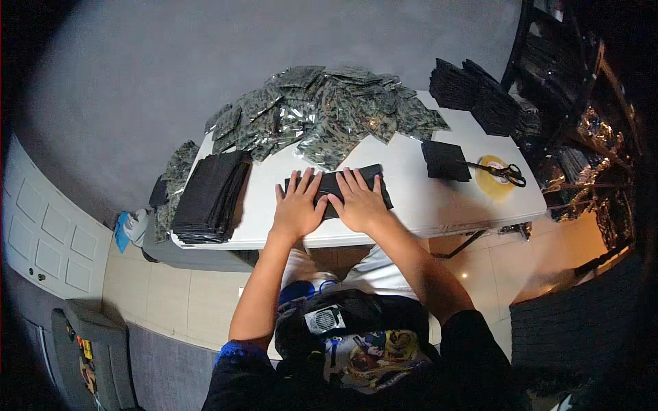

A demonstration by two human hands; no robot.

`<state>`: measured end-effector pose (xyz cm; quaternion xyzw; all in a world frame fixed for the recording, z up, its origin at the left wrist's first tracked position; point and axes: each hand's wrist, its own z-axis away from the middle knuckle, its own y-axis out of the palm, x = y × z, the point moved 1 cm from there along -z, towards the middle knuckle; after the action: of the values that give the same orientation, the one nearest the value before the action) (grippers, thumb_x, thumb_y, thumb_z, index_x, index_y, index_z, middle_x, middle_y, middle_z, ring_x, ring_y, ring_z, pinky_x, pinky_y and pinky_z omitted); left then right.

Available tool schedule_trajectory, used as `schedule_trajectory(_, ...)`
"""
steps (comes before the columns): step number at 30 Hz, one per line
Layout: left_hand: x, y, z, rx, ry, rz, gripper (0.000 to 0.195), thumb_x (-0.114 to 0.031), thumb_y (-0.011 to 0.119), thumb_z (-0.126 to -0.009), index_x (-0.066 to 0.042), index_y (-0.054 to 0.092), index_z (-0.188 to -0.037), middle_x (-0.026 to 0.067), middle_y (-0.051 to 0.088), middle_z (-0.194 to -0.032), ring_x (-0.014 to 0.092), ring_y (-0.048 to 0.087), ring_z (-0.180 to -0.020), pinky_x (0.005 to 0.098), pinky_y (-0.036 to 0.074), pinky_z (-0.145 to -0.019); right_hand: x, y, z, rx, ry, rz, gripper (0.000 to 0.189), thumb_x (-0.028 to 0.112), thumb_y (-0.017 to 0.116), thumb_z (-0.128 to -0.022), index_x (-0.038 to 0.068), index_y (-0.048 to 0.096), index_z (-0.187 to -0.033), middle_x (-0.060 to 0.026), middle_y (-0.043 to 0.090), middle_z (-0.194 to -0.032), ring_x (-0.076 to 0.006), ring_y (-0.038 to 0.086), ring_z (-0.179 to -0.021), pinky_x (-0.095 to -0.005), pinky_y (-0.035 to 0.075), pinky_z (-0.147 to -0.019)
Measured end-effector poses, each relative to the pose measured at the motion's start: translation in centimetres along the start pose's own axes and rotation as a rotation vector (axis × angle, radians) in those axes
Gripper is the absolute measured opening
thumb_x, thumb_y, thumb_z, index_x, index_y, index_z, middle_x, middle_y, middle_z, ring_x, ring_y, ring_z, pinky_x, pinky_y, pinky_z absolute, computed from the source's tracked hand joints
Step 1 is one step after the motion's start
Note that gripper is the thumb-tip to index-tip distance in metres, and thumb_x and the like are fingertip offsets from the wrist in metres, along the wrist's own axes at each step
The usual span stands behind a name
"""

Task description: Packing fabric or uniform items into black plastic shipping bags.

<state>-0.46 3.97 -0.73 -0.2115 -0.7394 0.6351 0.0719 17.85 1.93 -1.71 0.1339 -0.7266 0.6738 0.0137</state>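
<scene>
A piece of folded black fabric (327,195) lies on the white table in front of me. My left hand (299,209) rests palm down on its left part, fingers spread. Across its right part my right hand (361,205) lies flat in the same way, with the two thumbs nearly touching. Much of the fabric is hidden under both hands. To the left stands a tall stack of folded black fabric (208,198). Beyond the hands, a large heap of camouflage-patterned fabric items in clear plastic bags (329,110) spreads along the far side.
On the white table (411,205), a folded black piece (446,162) lies at right beside black-handled scissors (506,174) on a yellowish roll of tape (491,190). Black fabric stacks (465,90) sit at the far right corner. A dark rack (570,103) stands to the right.
</scene>
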Motion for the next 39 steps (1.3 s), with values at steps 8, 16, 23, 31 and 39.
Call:
schedule_trajectory(8,1.1,0.0,2.4,-0.062,-0.149,0.032,0.072,-0.054,0.047,-0.105,-0.014,0.036,-0.164,0.0120,0.031,-0.172,0.038,0.027,-0.158,0.0651,0.017,-0.126,-2.0,-2.3,2.5,0.074,0.126,0.046,0.074,0.058,0.031,-0.109,0.013,0.028,-0.167,-0.0088,0.020,-0.176,-0.0323,0.015,-0.162,-0.0680,0.008,-0.126)
schedule_trajectory(16,4.1,-3.0,0.1,-0.185,-0.332,0.180,0.057,-0.048,0.056,-0.103,-0.001,0.069,-0.131,0.0287,0.062,-0.140,0.048,0.058,-0.130,0.0519,0.046,-0.110,-0.1,-2.2,4.6,-0.253,-0.118,-0.129,0.069,0.048,0.061,-0.100,0.008,0.048,-0.155,-0.0229,0.037,-0.164,-0.0436,0.027,-0.156,-0.0714,0.017,-0.122)
schedule_trajectory(23,7.5,-2.4,-5.0,-0.090,-0.300,0.340,0.056,-0.049,0.081,-0.080,0.005,0.077,-0.096,0.0273,0.076,-0.097,0.041,0.075,-0.093,0.0460,0.058,-0.089,2.1,-2.0,3.4,-0.161,-0.382,-0.230,0.048,0.029,0.068,-0.098,0.008,0.061,-0.141,-0.0167,0.054,-0.148,-0.0368,0.048,-0.140,-0.0623,0.031,-0.120)
schedule_trajectory(31,7.1,-3.5,-3.0,0.514,-0.281,1.279,0.036,-0.017,0.079,-0.093,0.004,0.070,-0.121,0.0087,0.075,-0.105,0.013,0.071,-0.074,0.0257,0.062,-0.061,-1.9,-2.2,3.1,-0.337,-0.394,-0.279,0.048,-0.007,0.059,-0.091,0.020,0.075,-0.127,-0.0157,0.052,-0.153,-0.0410,0.046,-0.143,-0.0611,0.034,-0.120)
schedule_trajectory(39,2.8,-3.8,1.2,0.047,-0.176,1.590,0.021,-0.001,0.068,-0.099,-0.003,0.065,-0.120,0.0022,0.073,-0.098,0.011,0.069,-0.080,0.0258,0.061,-0.065,-4.0,0.6,3.1,-0.649,0.107,-1.373,0.079,0.014,0.077,-0.096,0.004,0.027,-0.157,-0.0152,0.046,-0.143,-0.0265,0.057,-0.128,-0.0382,0.052,-0.106)
